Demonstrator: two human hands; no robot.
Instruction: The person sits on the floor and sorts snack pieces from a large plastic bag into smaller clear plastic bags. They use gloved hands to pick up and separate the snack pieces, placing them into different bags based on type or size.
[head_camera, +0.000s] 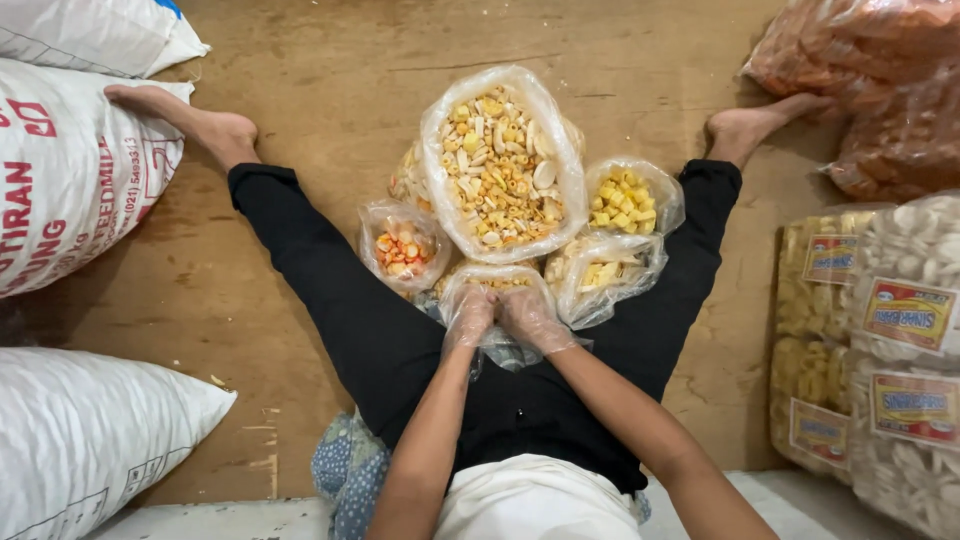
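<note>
Plastic-gloved left hand (468, 312) and right hand (528, 318), seemingly gripping small snack bag (497, 285).

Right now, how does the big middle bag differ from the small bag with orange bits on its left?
The big bag is far larger and holds mixed yellow and white pieces; the small bag holds mostly orange ones. The big bag is filled nearly to its rim; the small one holds little. Both are clear plastic, open-topped, untouched by either hand.

Yellow-and-white crackers (502, 165), orange snacks (402, 250) — black trousers (330, 290), brown floor (330, 90), white sacks (85, 435)

Warm, even overhead light, soft shadows, slight wide-angle bending at edges.
</note>
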